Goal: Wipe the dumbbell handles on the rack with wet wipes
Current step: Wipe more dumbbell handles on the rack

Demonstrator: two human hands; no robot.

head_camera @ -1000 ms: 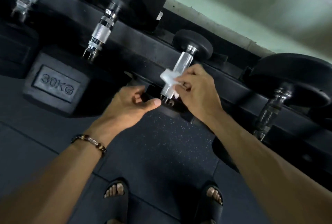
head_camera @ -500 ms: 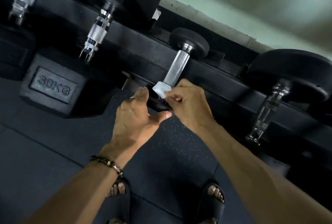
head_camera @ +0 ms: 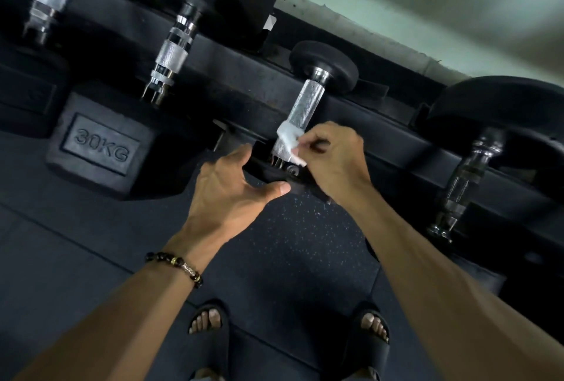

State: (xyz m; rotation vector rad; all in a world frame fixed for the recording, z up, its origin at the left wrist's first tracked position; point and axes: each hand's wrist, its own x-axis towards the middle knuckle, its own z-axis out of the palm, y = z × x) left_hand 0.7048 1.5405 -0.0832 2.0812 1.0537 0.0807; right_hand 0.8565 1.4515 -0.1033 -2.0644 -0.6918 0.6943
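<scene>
Here, wet wipe [head_camera: 287,138] around dumbbell handle [head_camera: 306,102]

The black rack [head_camera: 396,133] runs just behind my right hand [head_camera: 332,161], which holds the wipe [head_camera: 288,139]. The small dumbbell [head_camera: 308,99] under my grip rests on its rails. To the left of my grip sits the 30KG dumbbell [head_camera: 100,145]; to the right, a round-headed dumbbell [head_camera: 476,167]. The dark speckled floor [head_camera: 290,243] lies below my hands.

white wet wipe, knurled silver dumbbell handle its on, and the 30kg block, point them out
white wet wipe [head_camera: 287,137], head view, wrapped middle.
knurled silver dumbbell handle [head_camera: 306,103], head view, bare knurling above wipe.
black 30KG dumbbell block [head_camera: 100,146], head view, embossed face.
</scene>
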